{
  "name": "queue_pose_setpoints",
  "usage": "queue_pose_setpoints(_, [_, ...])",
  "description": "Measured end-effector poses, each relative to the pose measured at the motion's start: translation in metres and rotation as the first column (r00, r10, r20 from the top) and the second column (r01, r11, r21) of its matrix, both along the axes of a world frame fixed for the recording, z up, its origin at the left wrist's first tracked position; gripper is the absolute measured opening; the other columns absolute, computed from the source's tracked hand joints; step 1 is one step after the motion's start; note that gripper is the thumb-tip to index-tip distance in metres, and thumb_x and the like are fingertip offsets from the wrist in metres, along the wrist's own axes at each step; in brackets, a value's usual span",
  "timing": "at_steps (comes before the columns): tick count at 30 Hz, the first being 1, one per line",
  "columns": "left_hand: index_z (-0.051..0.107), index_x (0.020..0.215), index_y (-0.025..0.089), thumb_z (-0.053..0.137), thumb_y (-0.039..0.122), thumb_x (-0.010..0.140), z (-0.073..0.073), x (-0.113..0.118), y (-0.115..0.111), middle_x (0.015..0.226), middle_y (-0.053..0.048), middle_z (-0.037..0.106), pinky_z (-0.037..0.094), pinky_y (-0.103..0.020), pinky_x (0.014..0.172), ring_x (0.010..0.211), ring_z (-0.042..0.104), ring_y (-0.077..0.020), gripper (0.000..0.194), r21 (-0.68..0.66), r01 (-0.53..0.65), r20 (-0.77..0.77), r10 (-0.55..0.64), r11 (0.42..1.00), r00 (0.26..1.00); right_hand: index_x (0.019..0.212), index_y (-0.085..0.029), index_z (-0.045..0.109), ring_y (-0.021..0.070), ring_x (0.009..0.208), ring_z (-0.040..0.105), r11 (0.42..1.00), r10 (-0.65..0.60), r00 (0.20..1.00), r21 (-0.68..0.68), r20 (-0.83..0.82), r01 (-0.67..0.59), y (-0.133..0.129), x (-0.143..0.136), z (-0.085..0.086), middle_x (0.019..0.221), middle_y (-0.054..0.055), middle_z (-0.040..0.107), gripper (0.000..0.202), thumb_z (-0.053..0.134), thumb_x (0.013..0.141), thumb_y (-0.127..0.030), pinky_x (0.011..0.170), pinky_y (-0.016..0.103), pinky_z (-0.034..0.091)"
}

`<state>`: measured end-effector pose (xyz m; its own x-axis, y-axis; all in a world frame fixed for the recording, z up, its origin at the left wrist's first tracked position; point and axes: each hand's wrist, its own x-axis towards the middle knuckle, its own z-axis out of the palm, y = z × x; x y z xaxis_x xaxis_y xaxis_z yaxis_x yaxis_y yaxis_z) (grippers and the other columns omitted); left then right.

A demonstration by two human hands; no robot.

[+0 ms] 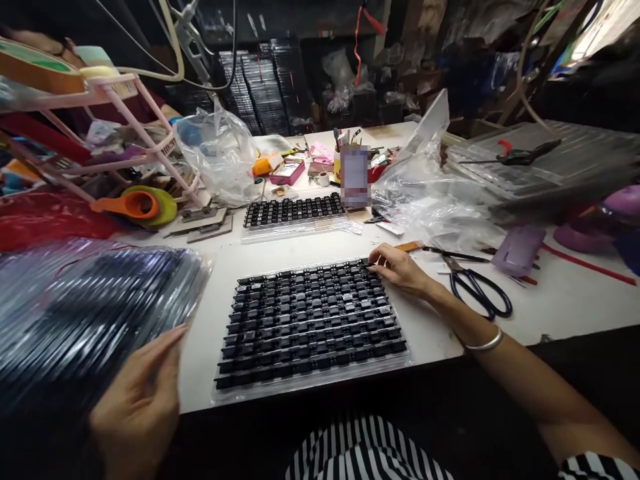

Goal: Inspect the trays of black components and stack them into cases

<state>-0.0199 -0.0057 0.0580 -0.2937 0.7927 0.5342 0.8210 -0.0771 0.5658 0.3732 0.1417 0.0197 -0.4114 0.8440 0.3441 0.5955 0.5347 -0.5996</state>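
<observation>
A clear tray [310, 373] filled with rows of small black parts [313, 317] lies near the front edge of the white table. My right hand [397, 267] is at its back right corner, thumb and fingers pinched on a black part at the end of the back row. Low at the left, my left hand [143, 393] is blurred, its closed fingers at the edge of a stack of plastic-wrapped dark trays [115, 300]; what they grip is too smeared to make out.
A second tray of black parts [295, 210] sits farther back. Scissors [480, 290], a purple object [519, 250] and clear plastic bags [440, 200] lie to the right. At the left stands a pink rack [135, 120] beside an orange scoop-like item [133, 203].
</observation>
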Motion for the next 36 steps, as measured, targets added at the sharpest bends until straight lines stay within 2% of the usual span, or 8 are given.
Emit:
queue_pose_setpoints(2, [0.067,0.104,0.017,0.056,0.033,0.085,-0.015,0.003,0.021,0.109,-0.005,0.067,0.042,-0.038,0.102,0.103,0.061,-0.0212,0.026,0.005,0.085,0.004,-0.085,0.996,0.996,0.086,-0.017,0.053,0.0157,0.070,0.054,1.000,-0.010,1.000,0.019,-0.024,0.011,-0.001,0.000,0.000,0.082,0.005,0.057,0.002,0.054,0.085,-0.019,0.062,0.030,0.046])
queue_pose_setpoints(4, [0.067,0.105,0.018,0.056,0.033,0.086,-0.027,0.001,0.038,0.111,-0.006,0.067,0.042,-0.038,0.102,0.105,0.061,-0.0216,0.027,-0.026,0.111,0.059,-0.110,0.993,0.992,0.087,-0.017,0.054,0.0162,0.071,0.054,0.999,-0.025,0.999,0.033,-0.043,0.026,-0.001,0.001,0.000,0.083,0.006,0.057,0.002,0.054,0.085,-0.017,0.062,0.030,0.045])
queue_pose_setpoints(10, [0.067,0.108,0.020,0.058,0.036,0.083,-0.046,-0.012,0.057,0.114,-0.002,0.067,0.042,-0.035,0.101,0.107,0.061,-0.0220,0.030,-0.165,-0.018,0.223,0.056,0.986,0.973,0.084,-0.017,0.056,0.0161,0.072,0.054,1.000,-0.023,0.999,0.003,-0.036,0.023,0.004,0.005,-0.005,0.084,0.005,0.055,0.001,0.056,0.083,-0.017,0.066,0.031,0.045])
queue_pose_setpoints(15, [0.067,0.109,0.021,0.058,0.039,0.082,-0.050,-0.014,0.059,0.115,-0.003,0.067,0.043,-0.037,0.101,0.105,0.061,-0.0235,0.033,-0.168,-0.070,0.203,0.104,0.983,0.974,0.083,-0.017,0.056,0.0146,0.071,0.054,0.999,-0.009,0.999,-0.036,-0.052,0.007,0.005,0.005,-0.004,0.085,0.005,0.055,0.002,0.057,0.083,-0.015,0.067,0.030,0.045])
queue_pose_setpoints(20, [0.070,0.103,0.026,0.059,0.043,0.079,-0.054,-0.016,0.063,0.109,-0.001,0.069,0.044,-0.038,0.099,0.102,0.063,-0.0239,0.032,-0.106,-0.077,0.176,0.095,0.991,0.980,0.080,-0.017,0.054,0.0142,0.071,0.053,0.998,-0.034,0.995,-0.057,-0.098,0.029,0.005,0.002,-0.003,0.083,0.004,0.055,0.005,0.058,0.082,-0.014,0.062,0.028,0.046])
queue_pose_setpoints(26, [0.070,0.105,0.027,0.060,0.043,0.077,-0.053,-0.013,0.063,0.108,-0.001,0.070,0.045,-0.039,0.098,0.101,0.064,-0.0240,0.033,-0.095,-0.106,0.203,0.123,0.990,0.971,0.080,-0.016,0.060,0.0144,0.071,0.055,0.998,-0.025,0.992,-0.060,-0.127,0.017,0.004,0.002,-0.001,0.081,0.004,0.058,0.007,0.057,0.080,-0.009,0.061,0.027,0.047])
queue_pose_setpoints(31, [0.071,0.103,0.027,0.062,0.041,0.076,-0.052,-0.010,0.062,0.106,-0.001,0.071,0.046,-0.039,0.097,0.100,0.064,-0.0244,0.032,-0.100,-0.137,0.230,0.157,0.985,0.961,0.090,-0.017,0.069,0.0154,0.076,0.057,1.000,0.021,0.995,0.009,-0.097,-0.020,0.003,0.007,-0.002,0.085,0.006,0.061,0.023,0.050,0.082,-0.006,0.066,0.030,0.049])
queue_pose_setpoints(36, [0.071,0.102,0.025,0.062,0.040,0.076,-0.050,-0.008,0.061,0.105,-0.002,0.071,0.047,-0.039,0.095,0.097,0.065,-0.0243,0.032,-0.092,-0.139,0.246,0.158,0.986,0.956,0.093,-0.019,0.073,0.0181,0.081,0.058,0.993,0.067,0.997,0.097,-0.037,-0.063,0.000,0.009,-0.008,0.089,0.008,0.062,0.026,0.051,0.083,-0.009,0.069,0.033,0.050])
